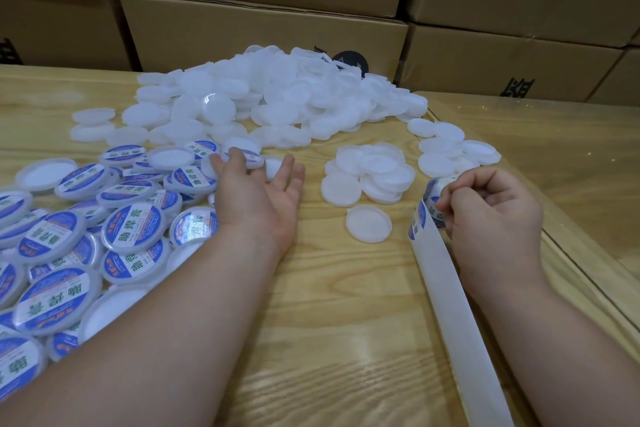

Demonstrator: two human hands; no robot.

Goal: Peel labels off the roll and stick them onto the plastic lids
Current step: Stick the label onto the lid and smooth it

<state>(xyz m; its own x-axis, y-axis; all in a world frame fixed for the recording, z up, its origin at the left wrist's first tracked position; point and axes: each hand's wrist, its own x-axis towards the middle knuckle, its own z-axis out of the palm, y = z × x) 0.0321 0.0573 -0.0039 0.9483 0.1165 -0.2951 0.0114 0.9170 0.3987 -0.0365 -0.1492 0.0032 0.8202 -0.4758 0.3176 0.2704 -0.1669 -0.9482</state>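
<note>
The left hand lay palm-up near the middle of the frame, fingers relaxed and spread, its fingertips reaching among the labelled lids at the edge of the heap that filled the lower left. One lid sat just under or against the tips of the outer fingers, but whether they actually touched it could not be told; nothing was gripped.

At the right of the frame the right hand was curled, thumb and fingers pinching the label strip where it bent over — a blue-and-white label showed just beside the fingertips, on their left. From there the bare white backing paper ran down toward the lower right corner, lying on the wooden table.

A single plain lid lay between the two hands, apart from both. Above it sat a small cluster of unlabelled lids, and a large pile of plain lids spread across the upper middle — stacked cardboard boxes stood behind.
</note>
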